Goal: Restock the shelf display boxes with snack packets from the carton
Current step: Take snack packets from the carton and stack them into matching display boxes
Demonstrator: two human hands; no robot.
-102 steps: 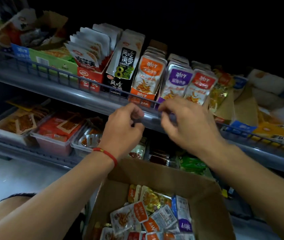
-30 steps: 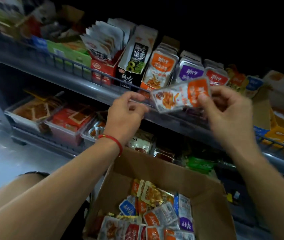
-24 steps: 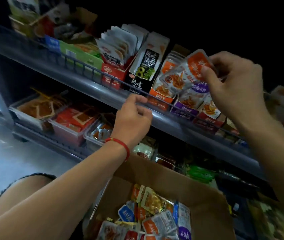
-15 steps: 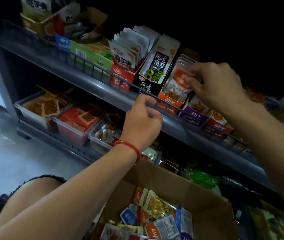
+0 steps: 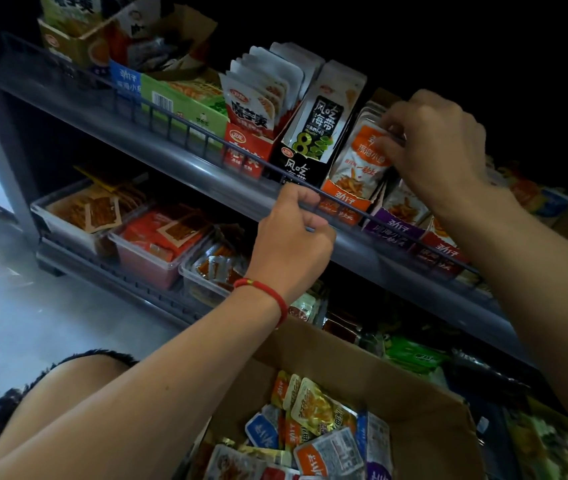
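The right hand (image 5: 438,147) reaches up to the upper shelf (image 5: 185,161), wrist bent, knuckles toward the camera. Its fingers (image 5: 384,147) are curled and pinch the top of an orange packet (image 5: 358,164), which stands upright at the front of the orange display box (image 5: 343,202). That box sits between a black box (image 5: 305,161) on its left and a purple box (image 5: 391,226) on its right, with a red box (image 5: 440,251) beyond that.

The left hand (image 5: 293,240) is lower, forearm stretched up from the bottom left, with a red cord (image 5: 268,292) round the wrist. Its fingers are curled over the thin wire rail (image 5: 171,116) along the front edge of the shelf, gripping it just in front of the orange box.

The carton (image 5: 424,403) stands open below both arms, its near wall at the lower edge of the view. Loose packets (image 5: 327,441) lie jumbled inside it: orange, blue, yellow and purple ones.

On the lower shelf, clear tubs (image 5: 151,261) hold red and brown packets. Further left on the upper shelf stand a red box of white pouches (image 5: 258,98) and a green box (image 5: 185,105).
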